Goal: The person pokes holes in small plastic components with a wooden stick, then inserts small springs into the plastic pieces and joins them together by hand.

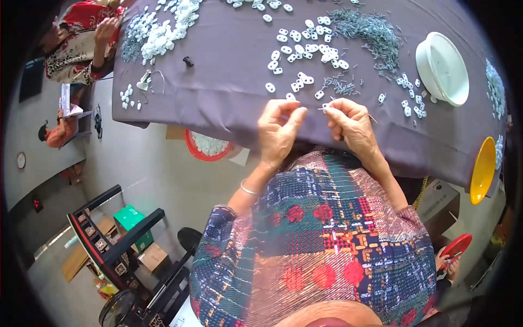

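Note:
Both hands are held over the front edge of the dark-covered table. My right hand pinches a small white plastic piece with two holes between thumb and forefinger. A thin grey pin seems to stick out of its left side. My left hand is beside it, thumb and fingers drawn together; what they hold, if anything, is too small to make out. Beyond the hands lie loose white two-holed pieces and a scatter of thin grey pins.
A big heap of grey pins lies farther back. On the right stand a white basin and a yellow tray. White pieces are piled at the far left, near another person. A red basin of white pieces stands below the table.

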The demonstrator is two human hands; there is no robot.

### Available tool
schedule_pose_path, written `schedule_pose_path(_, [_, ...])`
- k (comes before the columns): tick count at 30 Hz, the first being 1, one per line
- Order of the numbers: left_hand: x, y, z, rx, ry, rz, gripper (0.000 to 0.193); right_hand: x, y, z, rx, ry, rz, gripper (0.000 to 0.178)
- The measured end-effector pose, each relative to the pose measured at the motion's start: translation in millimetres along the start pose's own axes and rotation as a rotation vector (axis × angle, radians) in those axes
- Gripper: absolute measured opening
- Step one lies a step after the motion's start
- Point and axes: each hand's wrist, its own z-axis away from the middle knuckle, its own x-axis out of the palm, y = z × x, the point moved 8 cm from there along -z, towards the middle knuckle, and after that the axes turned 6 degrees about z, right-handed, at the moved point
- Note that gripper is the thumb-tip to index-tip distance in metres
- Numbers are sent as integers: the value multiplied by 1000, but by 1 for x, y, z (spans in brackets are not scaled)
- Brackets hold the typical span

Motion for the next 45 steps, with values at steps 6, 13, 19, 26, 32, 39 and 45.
schedule_pose_path(6, [-55,-2,-31,130,237,-560,20,1,-1,1,18,-5,41,13])
schedule_pose_path(13, [-36,-2,-53,182,-24,-661,24,0,-2,0,50,15,64,14])
schedule_pose_path(19, [-36,-14,-45,135,31,-331,19,4,-7,1,32,15,103,15])
schedule_pose_path(26, [-23,-28,-36,-426,1,497,17,2,-8,3,43,22,110,14])
schedule_pose_path(32, [-10,-20,-26,-444,-35,486,8,2,-8,2,39,39,95,13])
schedule_pose_path(39, [22,11,-5,117,-224,-378,18,2,-8,1,14,33,89,14])
schedule_pose_path(45, [17,19,-3,263,-220,-569,15,1,-9,4,-3,29,90,14])
